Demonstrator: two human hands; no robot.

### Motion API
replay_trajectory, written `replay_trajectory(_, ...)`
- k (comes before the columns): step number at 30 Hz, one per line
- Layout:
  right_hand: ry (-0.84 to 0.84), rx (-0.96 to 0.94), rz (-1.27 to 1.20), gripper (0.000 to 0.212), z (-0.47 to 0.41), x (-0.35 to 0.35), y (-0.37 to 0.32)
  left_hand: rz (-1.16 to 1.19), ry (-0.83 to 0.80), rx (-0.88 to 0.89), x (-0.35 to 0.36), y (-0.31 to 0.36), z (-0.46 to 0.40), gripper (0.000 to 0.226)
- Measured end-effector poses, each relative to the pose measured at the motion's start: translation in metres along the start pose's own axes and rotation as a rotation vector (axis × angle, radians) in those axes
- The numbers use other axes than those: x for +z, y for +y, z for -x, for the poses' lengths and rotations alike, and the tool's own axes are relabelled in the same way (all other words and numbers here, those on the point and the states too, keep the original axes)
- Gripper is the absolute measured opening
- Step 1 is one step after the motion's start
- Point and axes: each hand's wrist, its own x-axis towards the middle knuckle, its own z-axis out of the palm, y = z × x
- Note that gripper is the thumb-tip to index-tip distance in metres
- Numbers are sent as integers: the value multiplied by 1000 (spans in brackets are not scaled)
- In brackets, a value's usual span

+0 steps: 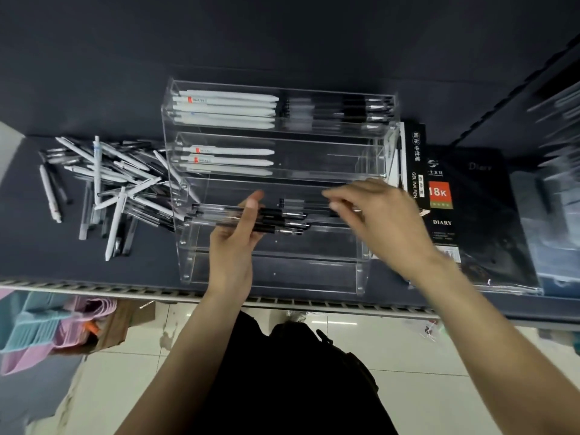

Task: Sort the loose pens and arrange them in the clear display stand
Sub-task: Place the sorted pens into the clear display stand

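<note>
Head view, left hand [233, 237] gripping black pens [282, 219], crosswise

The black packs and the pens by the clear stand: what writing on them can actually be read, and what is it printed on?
"GEL INK PEN": upright black pen box beside the clear display stand, with Chinese characters above it.
"18K": red patch on the black diary pack.
"DIARY": white letters lower on that pack.
"Diary": faint script at its top right.
Orange labels on the white pens in the stand: too small to read.
Fine print on the pack: blurred.

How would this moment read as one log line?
left hand: holds black pens | right hand: placing pen | display stand: partly filled
</note>
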Motion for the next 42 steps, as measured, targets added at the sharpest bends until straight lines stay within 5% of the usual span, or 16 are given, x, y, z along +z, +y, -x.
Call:
replay_trajectory(2, -32, 82, -289, 27, -1, 8, -18, 4, -56, -16, 4, -2, 1, 42)
replay_trajectory(7, -45, 198, -479, 22, -1, 18, -23, -45, -108, -37, 9, -5, 3, 34)
replay_trajectory(13, 259, 59, 0, 12, 4, 14, 26, -74, -57, -16, -5, 0, -7, 19)
replay_trajectory(20, 195, -230, 493, 22, 1, 46, 45, -35, -45, 6, -16, 4, -12, 26)
replay_trajectory(30, -93, -136, 696, 25, -13, 34, 24, -41, -49, -13, -18, 5, -12, 21)
replay_trajectory(33, 60, -16, 484, 17, -11, 21, 14, -70, -55, 10, -16, 5, -11, 27)
replay_trajectory(35, 83, 40, 96, 7, -7, 10, -7, -106, -75, 26, -12, 4, -9, 32)
replay_trajectory(38, -88, 183, -365, 24, -2, 7, -42, -154, -146, 39, -6, 3, -6, 38)
replay_trajectory(42, -176, 320, -518, 21, 7, 22, -44, -221, -184, 48, -1, -1, -3, 34)
